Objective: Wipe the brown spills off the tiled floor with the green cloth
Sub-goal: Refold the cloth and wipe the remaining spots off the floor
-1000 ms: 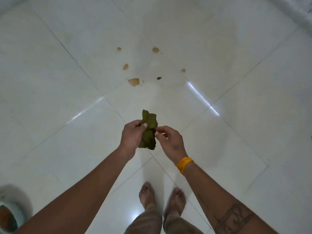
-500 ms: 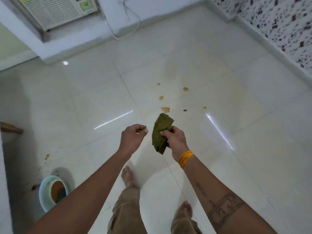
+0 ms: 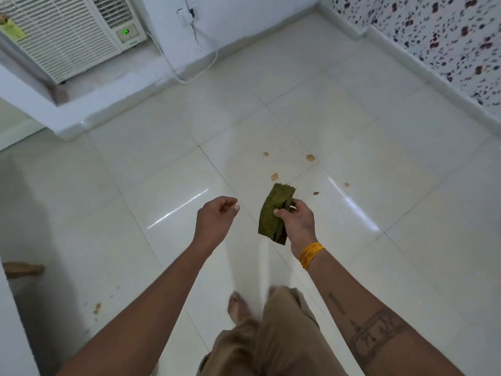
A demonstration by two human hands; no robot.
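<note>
**Cloth folded in our right hand, spills ahead**

Head view: our right hand [image 3: 296,222] grips the green cloth [image 3: 273,214] around its middle, folded into a thick pad. We judge it light, soft and floppy, best held bunched so a flat face meets the tiled floor [image 3: 379,169]. The brown spills [image 3: 310,157] lie just beyond it. Our left hand [image 3: 214,221] hangs loosely curled, empty. A second ago both hands pinched the cloth; the left has let go.

Glossy, smooth white tiled floor [image 3: 352,267]; coarse, matt green cloth [image 3: 273,213]; dull brown spills [image 3: 310,157].
</note>
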